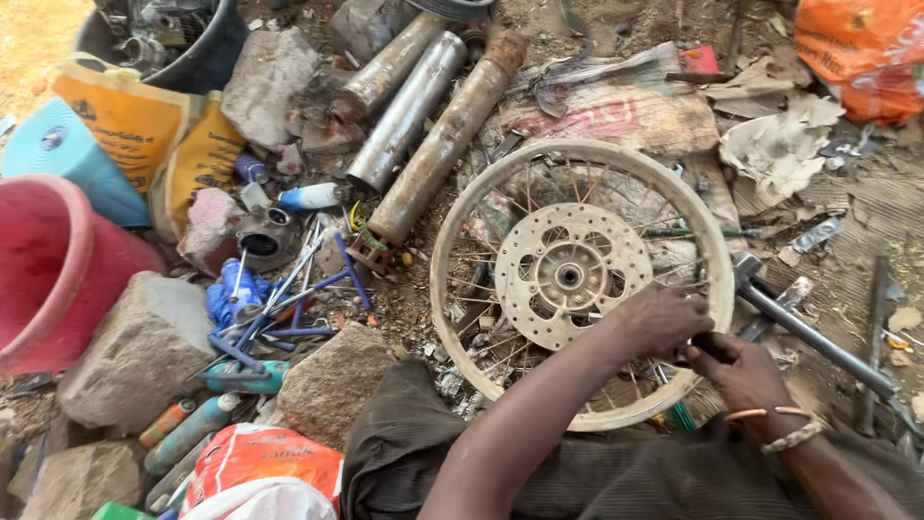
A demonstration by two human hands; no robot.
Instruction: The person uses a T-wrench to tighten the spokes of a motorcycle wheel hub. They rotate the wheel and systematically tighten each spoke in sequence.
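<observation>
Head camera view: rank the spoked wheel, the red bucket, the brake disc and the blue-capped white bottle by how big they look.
1. Spoked wheel
2. Red bucket, cut off by the frame and nearer the camera, so its rank is unsure
3. Brake disc
4. White bottle

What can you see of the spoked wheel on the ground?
The wheel lies flat on the dirt, a dusty, off-white metal rim with thin spokes running to a central hub that carries a round brake disc with cut-out holes. No tyre is fitted. The left hand and right hand work together at the spokes on its near right side.
</observation>
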